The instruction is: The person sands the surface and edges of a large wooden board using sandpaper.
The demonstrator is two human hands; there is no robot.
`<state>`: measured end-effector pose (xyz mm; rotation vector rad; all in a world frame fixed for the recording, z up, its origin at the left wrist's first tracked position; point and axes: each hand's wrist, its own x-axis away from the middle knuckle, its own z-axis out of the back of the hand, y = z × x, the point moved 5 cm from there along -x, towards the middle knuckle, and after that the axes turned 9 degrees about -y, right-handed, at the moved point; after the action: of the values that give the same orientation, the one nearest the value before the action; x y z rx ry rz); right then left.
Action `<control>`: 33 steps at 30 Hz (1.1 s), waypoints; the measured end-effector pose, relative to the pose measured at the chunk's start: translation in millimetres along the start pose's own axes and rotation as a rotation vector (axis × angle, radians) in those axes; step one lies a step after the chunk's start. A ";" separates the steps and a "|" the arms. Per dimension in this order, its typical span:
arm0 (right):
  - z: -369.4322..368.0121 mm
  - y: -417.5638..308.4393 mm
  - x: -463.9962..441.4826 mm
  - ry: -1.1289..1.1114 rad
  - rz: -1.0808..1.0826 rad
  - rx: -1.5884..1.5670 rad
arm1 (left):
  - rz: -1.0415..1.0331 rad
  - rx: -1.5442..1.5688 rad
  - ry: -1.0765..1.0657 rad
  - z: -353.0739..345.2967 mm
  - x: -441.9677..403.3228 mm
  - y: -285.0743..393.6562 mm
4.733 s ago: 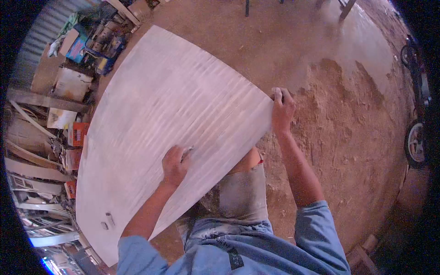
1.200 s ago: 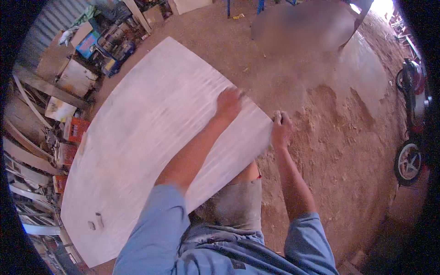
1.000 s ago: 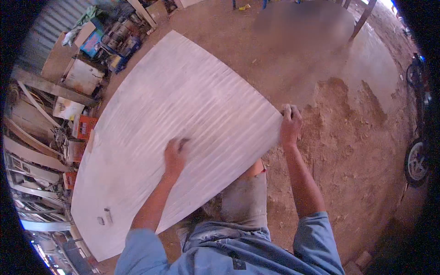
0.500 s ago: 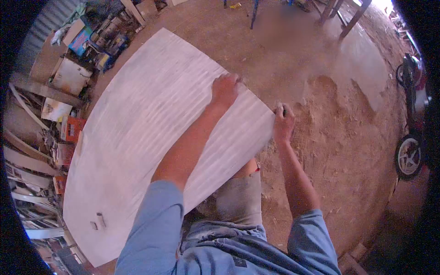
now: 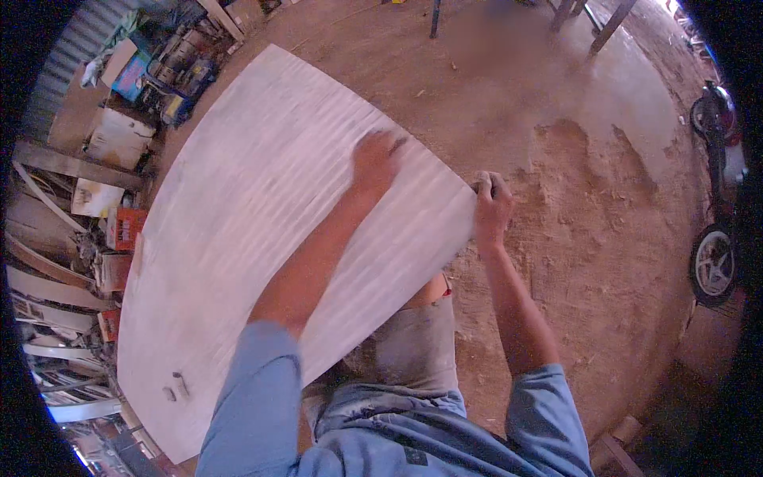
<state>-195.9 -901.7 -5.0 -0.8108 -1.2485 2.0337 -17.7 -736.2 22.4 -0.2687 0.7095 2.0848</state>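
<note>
A large pale panel [image 5: 238, 215] with a curved outer edge and streaked surface lies across in front of me, partly over my legs. My left hand [image 5: 375, 161], blurred by motion, is on its upper right part, fingers curled round a small dark thing that I cannot make out. At the panel's right corner, my right hand [image 5: 493, 203] is closed, fingertips at the edge; what it holds there is the corner or something hidden. Two small dark pieces [image 5: 178, 386] rest on the panel's lower left part.
Brown earth floor [image 5: 572, 262] spreads to the right, with a grey patch behind. A wheeled vehicle [image 5: 713, 262] stands at the far right. Tools [image 5: 187, 79], orange boxes [image 5: 125, 229] and curved strips line the left side. Wooden legs [image 5: 612, 28] stand at the top right.
My left hand has swept back and forth over the panel, lower left one second ago, upper right half a second ago, and now slightly back from there. My right hand stays at the corner.
</note>
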 end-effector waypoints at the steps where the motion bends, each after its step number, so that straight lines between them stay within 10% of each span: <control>1: -1.0 6.7 1.2 0.002 0.012 0.007 | 0.081 -0.016 -0.138 -18.5 -29.0 7.9; 6: 1.2 -17.0 4.2 -0.108 -0.135 0.012 | 0.202 -0.068 -0.214 2.9 -20.9 -6.1; 13: -1.0 -6.2 4.7 -0.115 -0.065 -0.031 | 0.441 -0.008 -0.193 158.7 202.3 -49.9; 21: -5.2 -2.9 0.6 -0.069 -0.054 -0.066 | 0.013 -0.141 -0.078 23.0 49.2 -46.8; 26: -5.6 5.8 1.7 -0.097 -0.040 0.030 | 0.136 -0.105 -0.143 -22.7 -45.3 -20.8; 33: -1.2 -9.2 3.3 -0.086 -0.130 0.028 | 0.298 -0.158 -0.321 76.9 91.3 -39.2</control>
<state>-195.4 -895.1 2.3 -0.6186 -1.2831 1.9943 -33.2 -611.9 29.8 0.0920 0.4096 2.3980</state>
